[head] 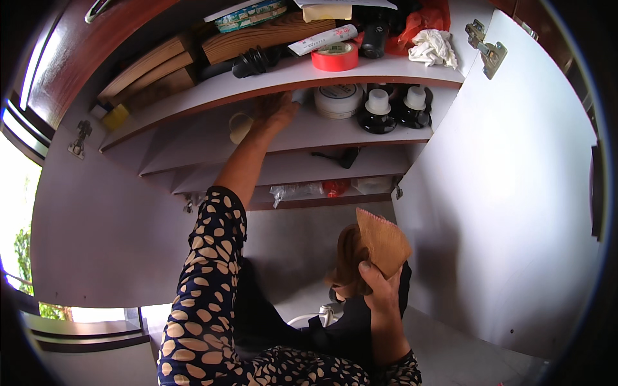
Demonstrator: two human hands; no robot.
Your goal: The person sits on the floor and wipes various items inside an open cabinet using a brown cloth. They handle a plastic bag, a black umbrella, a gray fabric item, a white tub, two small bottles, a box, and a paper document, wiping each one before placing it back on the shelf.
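My left hand (276, 112) reaches in under the upper shelf of an open cabinet, above the second shelf (299, 135). Its fingers are partly hidden in shadow, and whether they hold something cannot be told. Just left of it is a pale ring-shaped item (240, 128); to its right stands a round white lidded tub (338, 101). Lower right, my right hand (381, 282) grips a folded brown cloth (385, 241), thumb across its lower part. More brown material (350, 255) hangs beside the cloth.
Two dark bottles with white caps (377, 113) stand right of the tub. The upper shelf holds red tape (335, 57), wooden pieces (270, 36), a black coiled cord (251, 62) and a crumpled white cloth (433, 47). Open doors flank both sides; plastic bags (297, 191) lie low down.
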